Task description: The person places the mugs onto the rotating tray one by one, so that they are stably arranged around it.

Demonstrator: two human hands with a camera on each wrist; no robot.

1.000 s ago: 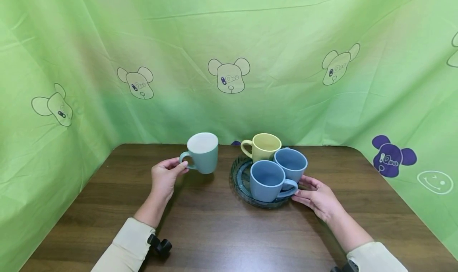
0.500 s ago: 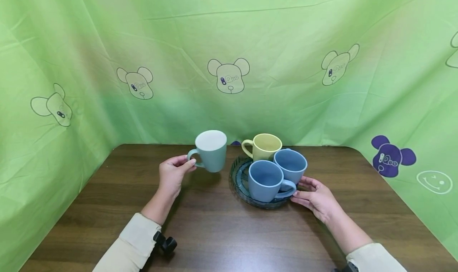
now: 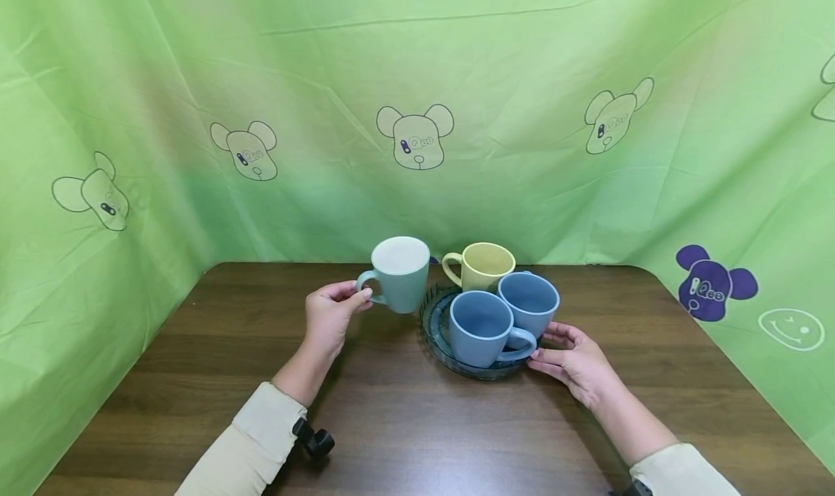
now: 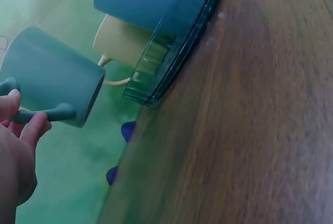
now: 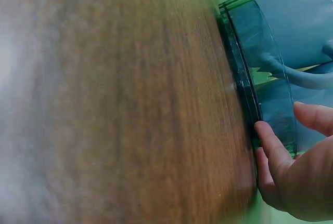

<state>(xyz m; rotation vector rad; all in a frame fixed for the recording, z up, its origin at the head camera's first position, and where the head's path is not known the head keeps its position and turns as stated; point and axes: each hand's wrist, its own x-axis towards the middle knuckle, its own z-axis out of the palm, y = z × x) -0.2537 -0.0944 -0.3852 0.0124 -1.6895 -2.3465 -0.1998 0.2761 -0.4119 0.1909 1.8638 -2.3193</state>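
Note:
My left hand pinches the handle of a grey-green mug and holds it just off the wooden table, close to the left rim of a dark teal glass dish. In the left wrist view the fingers curl round the mug's handle, with the mug short of the dish. In the dish stand a yellow mug and two blue mugs. My right hand rests against the dish's right wall, its fingers touching the wall.
The dark wooden table is enclosed at the back and both sides by a green cloth printed with bear figures. The table's rounded far corners meet the cloth. Bare wood lies in front of the dish and to the left.
My left hand has carried the grey-green mug to the right and slightly up, from the table's middle left to the dish's left rim. The right hand has stayed at the dish.

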